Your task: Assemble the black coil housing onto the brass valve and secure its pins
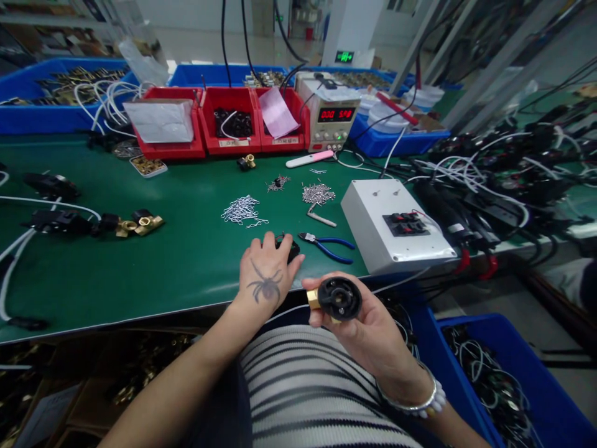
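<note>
Holding black-and-brass fitting (340, 300): right hand (375, 333), grip snug. Left hand (267, 274) over black part (293, 251), grip closure unclear.

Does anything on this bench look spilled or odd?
Possibly: silvery clips and small metal parts lie in loose heaps straight on the green tabletop, not in containers. The heaps are separate, though, so this may be deliberate.

The right hand (373, 333) grips a round black-and-brass fitting (342, 298) — the left hand (265, 274) lies over a partly hidden black part (293, 251) on the green counter (196, 267), near blue-handled pliers (330, 245).
</note>
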### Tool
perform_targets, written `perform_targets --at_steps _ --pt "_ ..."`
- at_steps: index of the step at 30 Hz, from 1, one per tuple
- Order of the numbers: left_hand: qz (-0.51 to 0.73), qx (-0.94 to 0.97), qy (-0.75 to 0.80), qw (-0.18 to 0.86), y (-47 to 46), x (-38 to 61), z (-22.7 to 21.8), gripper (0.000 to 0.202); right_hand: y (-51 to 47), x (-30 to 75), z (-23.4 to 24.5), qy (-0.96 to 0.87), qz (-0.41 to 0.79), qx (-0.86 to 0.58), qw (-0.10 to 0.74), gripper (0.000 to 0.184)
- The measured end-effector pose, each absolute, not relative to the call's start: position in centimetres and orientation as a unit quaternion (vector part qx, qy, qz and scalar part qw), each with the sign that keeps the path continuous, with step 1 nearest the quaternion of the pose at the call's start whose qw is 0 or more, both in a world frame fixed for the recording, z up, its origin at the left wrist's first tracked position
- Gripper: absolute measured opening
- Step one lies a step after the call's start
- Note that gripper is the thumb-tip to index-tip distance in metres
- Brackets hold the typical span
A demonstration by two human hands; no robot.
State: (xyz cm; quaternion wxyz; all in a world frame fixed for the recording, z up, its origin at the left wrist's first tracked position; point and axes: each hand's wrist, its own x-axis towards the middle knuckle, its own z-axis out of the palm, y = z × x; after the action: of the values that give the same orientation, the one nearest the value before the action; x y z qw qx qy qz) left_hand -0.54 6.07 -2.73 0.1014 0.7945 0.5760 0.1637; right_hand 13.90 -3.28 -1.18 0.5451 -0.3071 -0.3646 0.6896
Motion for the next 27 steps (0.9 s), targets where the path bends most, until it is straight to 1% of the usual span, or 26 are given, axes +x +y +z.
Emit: perform_targets --at_steps 1,3,4,6,7,9,10,11,13,16,19,23,25,27 --pt "0.185 0.783 0.581 0.121 6.4 -0.9 -2.8 0.047 -3.3 14.0 -1.2 -0.360 0.693 -0.307 0.543 0.035" --pt "0.253 0.749 0.577 0.204 7.0 -1.9 -2.8 0.052 -3.2 14.1 -1.3 -0.351 0.699 -0.319 0.535 0.039" --pt "0.293 0.725 0.564 0.267 7.2 -2.5 -2.6 0.054 -3.1 14.1 -1.4 -0.348 0.698 -0.331 0.531 0.042" --pt "0.372 0.640 0.513 0.434 7.2 -3.5 -2.1 0.057 -2.9 14.0 -1.7 -0.344 0.695 -0.362 0.518 0.048" --pt "0.400 0.586 0.482 0.514 7.0 -3.8 -1.8 0.057 -2.8 13.9 -1.8 -0.345 0.696 -0.372 0.509 0.049" --pt "0.430 0.486 0.420 0.634 6.3 -4.0 -1.1 0.058 -2.8 13.7 -1.9 -0.347 0.700 -0.378 0.497 0.050" --pt "0.440 0.452 0.393 0.670 5.9 -4.0 -0.8 0.058 -2.8 13.6 -1.9 -0.346 0.703 -0.380 0.491 0.051" --pt "0.447 0.444 0.375 0.680 5.4 -3.9 -0.6 0.057 -2.8 13.5 -1.8 -0.345 0.706 -0.384 0.485 0.051" --pt "0.469 0.473 0.353 0.657 4.5 -3.6 -0.3 0.055 -2.9 13.3 -1.6 -0.346 0.705 -0.398 0.474 0.052" --pt "0.502 0.569 0.361 0.542 3.3 -3.3 0.0 0.051 -2.9 13.2 -1.2 -0.363 0.695 -0.406 0.470 0.052" --pt "0.494 0.649 0.373 0.442 2.3 -3.4 0.5 0.049 -2.8 13.1 -0.8 -0.376 0.692 -0.392 0.476 0.051" --pt "0.482 0.703 0.370 0.370 1.5 -3.6 1.2 0.050 -3.0 12.9 -0.3 -0.368 0.704 -0.373 0.479 0.045" --pt "0.479 0.724 0.369 0.332 1.2 -3.5 1.4 0.050 -3.1 12.7 -0.2 -0.379 0.678 -0.390 0.495 0.043" --pt "0.479 0.732 0.369 0.313 1.1 -3.4 1.3 0.051 -3.3 12.4 -0.2 -0.393 0.641 -0.417 0.510 0.047"
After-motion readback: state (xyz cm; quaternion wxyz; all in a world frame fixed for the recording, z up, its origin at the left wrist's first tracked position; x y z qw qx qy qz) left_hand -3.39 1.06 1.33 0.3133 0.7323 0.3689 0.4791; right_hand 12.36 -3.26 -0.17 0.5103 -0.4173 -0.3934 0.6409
